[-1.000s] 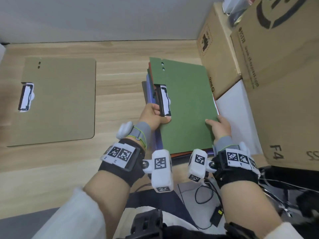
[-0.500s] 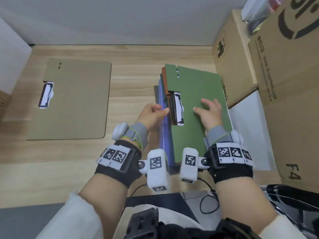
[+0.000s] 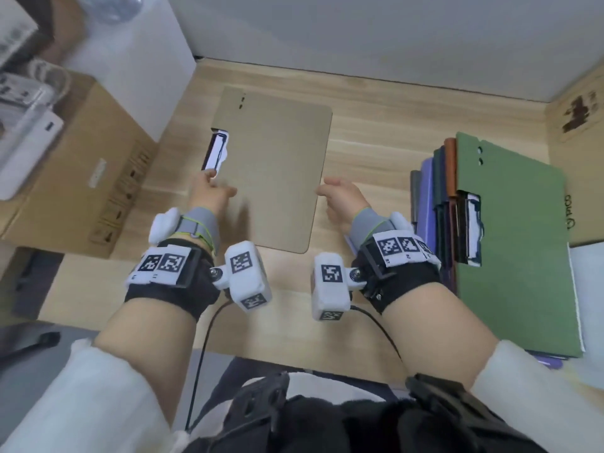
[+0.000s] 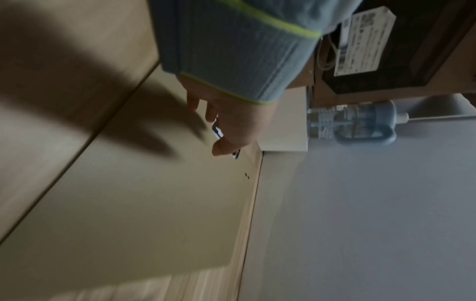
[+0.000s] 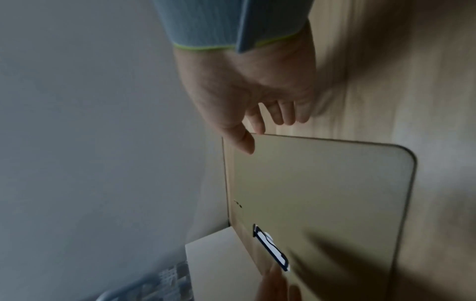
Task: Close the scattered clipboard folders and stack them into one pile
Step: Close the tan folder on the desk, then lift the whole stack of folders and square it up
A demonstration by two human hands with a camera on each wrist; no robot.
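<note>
A closed tan clipboard folder (image 3: 274, 171) lies flat on the wooden table (image 3: 376, 142), its clip (image 3: 215, 153) at the left edge. My left hand (image 3: 215, 184) reaches over that left edge just below the clip, fingers stretched out and holding nothing; the left wrist view shows the left hand (image 4: 211, 126) above the tan folder (image 4: 144, 193). My right hand (image 3: 330, 191) is at the right edge, fingers relaxed; in the right wrist view the right hand (image 5: 265, 130) touches the tan folder (image 5: 316, 193) with thumb and index tip. At the right stands a pile of closed folders, a green one (image 3: 516, 250) on top.
A cardboard box (image 3: 81, 178) and a white cabinet (image 3: 137, 60) stand left of the table. Another cardboard box (image 3: 575, 142) is behind the pile at the far right. A water bottle (image 4: 352, 124) sits beyond the left hand. The grey wall (image 3: 359, 34) closes the back.
Both hands have left the green-topped pile and moved left to the two side edges of the tan folder. The head view has swung left, so the pile now sits at the right.
</note>
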